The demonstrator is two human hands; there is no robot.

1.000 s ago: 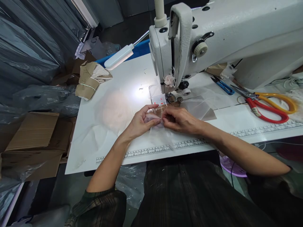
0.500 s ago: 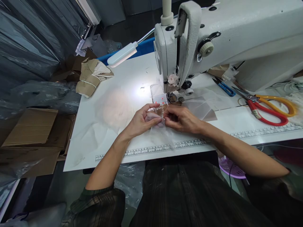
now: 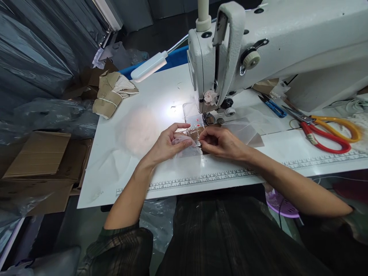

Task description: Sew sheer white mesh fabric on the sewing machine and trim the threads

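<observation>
Evidently, left fingers (image 3: pixel 184 145) pinch sheer, pale, folded fabric (image 3: pixel 186 156); right fingers (image 3: pixel 209 148) bunched, grip unclear

The sheer fabric (image 3: pixel 187 163) is milky white with a faint pink tint, the desk (image 3: pixel 156 92) white, its ruler scale (image 3: pixel 230 175) black, the sewing machine (image 3: pixel 287 42) off-white, the rosette (image 3: pixel 210 97) pale pink, the scissors (image 3: pixel 307 119) red and orange-yellow at the handles, the snips (image 3: pixel 276 110) blue, the shirt (image 3: pixel 224 237) dark, faintly striped
</observation>
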